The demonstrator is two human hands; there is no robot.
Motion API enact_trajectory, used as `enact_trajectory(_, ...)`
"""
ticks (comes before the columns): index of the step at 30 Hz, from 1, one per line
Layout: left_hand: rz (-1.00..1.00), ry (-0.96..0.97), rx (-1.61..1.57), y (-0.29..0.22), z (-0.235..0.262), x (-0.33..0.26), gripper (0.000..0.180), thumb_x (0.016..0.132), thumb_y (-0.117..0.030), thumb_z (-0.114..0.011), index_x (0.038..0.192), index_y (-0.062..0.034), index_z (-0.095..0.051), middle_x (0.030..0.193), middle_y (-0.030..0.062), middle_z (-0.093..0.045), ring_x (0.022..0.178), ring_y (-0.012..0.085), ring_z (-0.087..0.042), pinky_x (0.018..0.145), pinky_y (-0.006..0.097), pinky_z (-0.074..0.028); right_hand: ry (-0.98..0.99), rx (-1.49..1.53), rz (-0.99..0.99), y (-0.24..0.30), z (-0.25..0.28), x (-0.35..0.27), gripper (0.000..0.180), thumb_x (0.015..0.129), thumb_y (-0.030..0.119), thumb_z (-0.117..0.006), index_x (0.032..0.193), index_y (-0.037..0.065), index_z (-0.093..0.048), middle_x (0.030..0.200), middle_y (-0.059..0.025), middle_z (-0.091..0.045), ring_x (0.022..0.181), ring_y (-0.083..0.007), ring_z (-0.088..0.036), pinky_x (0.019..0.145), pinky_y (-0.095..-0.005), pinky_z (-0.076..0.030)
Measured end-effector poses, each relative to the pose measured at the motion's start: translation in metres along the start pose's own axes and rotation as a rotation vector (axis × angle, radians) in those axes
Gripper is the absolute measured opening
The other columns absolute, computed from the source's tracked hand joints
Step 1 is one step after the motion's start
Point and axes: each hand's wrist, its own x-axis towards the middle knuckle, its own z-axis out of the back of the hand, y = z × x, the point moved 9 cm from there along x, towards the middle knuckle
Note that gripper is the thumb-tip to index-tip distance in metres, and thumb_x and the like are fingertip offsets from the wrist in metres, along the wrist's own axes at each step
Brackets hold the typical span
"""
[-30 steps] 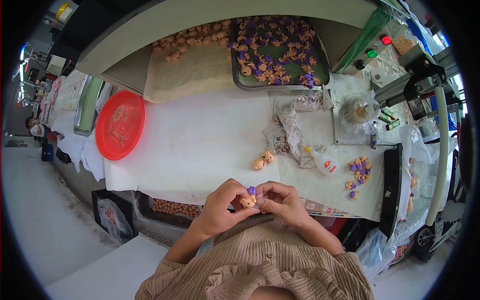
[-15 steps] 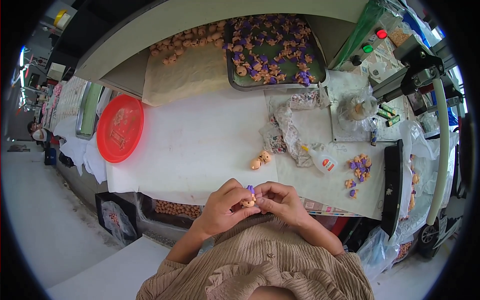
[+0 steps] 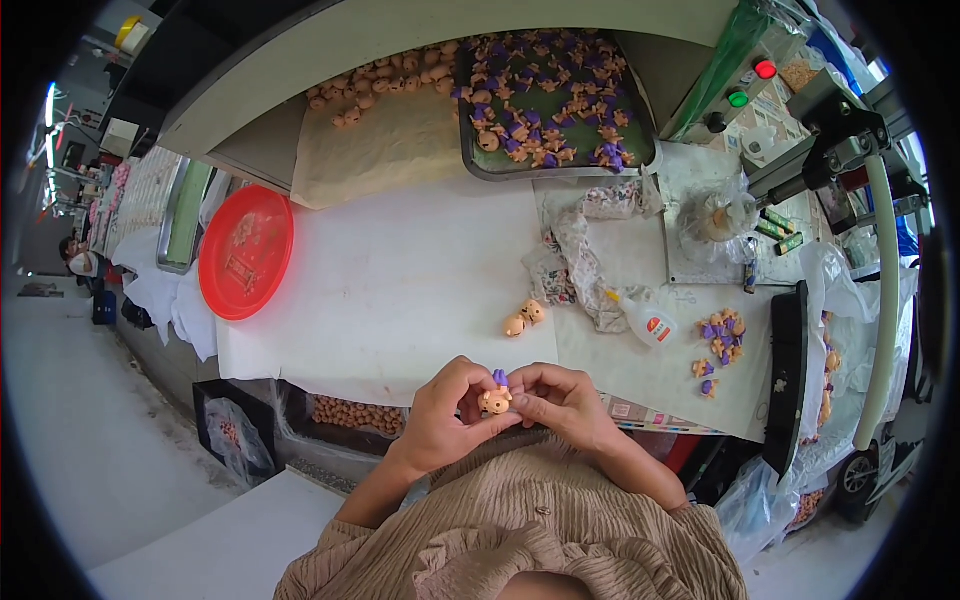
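A small doll figure (image 3: 495, 401), with a peach head and a purple body, is held between my hands at the table's near edge. My left hand (image 3: 447, 408) is closed round its head side, thumb below it. From the other side the fingers and thumb of my right hand (image 3: 560, 402) pinch the figure. Its head points toward me and the purple part points away. Two loose doll heads (image 3: 523, 318) lie on the white paper just beyond my hands. Right of them a white glue bottle (image 3: 650, 322) with a yellow tip lies on its side.
A dark tray (image 3: 468, 150) of purple-bodied figures stands at the back, with many heads (image 3: 385, 75) beside it. A red plate (image 3: 245, 250) is at left. Several figure bodies (image 3: 722, 335) lie right, near a black bin (image 3: 786, 375) and a metal press (image 3: 840, 140).
My left fingers have shifted off the figure's head, so more of its face shows. The view has moved slightly; both hands stay in about the same place.
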Motion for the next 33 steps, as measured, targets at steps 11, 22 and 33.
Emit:
enact_trajectory(11,-0.060,-0.035,0.161,-0.016,0.001,-0.015,0.036,0.067,-0.003,-0.080,0.092,-0.0065,-0.055,0.082,0.0025,-0.052,0.059,0.0055,-0.049,0.049,0.019,-0.041,0.014,-0.026,-0.002,-0.010,-0.008,-0.013,0.020,0.090,0.012,-0.063,0.105,-0.002,-0.060,0.088,-0.0035,-0.062,0.073,-0.0084,-0.056,0.065,-0.0236,-0.048)
enact_trajectory(22,-0.113,-0.063,0.189,-0.032,-0.004,-0.039,0.036,0.066,0.001,-0.078,0.096,-0.0070,-0.059,0.083,0.0046,-0.054,0.064,0.0117,-0.054,0.053,0.022,-0.044,0.026,-0.069,-0.010,-0.019,-0.022,-0.030,0.021,0.090,0.015,-0.064,0.103,-0.002,-0.060,0.087,-0.0033,-0.062,0.073,-0.0081,-0.056,0.065,-0.0236,-0.048)
enact_trajectory(33,-0.026,0.090,0.221,-0.028,-0.024,-0.070,0.037,0.069,0.002,-0.074,0.102,-0.0082,-0.063,0.085,0.0043,-0.055,0.066,0.0117,-0.057,0.057,0.024,-0.048,-0.103,-0.621,0.205,-0.004,-0.024,-0.056,0.021,0.082,0.012,-0.069,0.099,0.000,-0.066,0.080,-0.0035,-0.066,0.067,-0.0068,-0.060,0.061,-0.0206,-0.049)
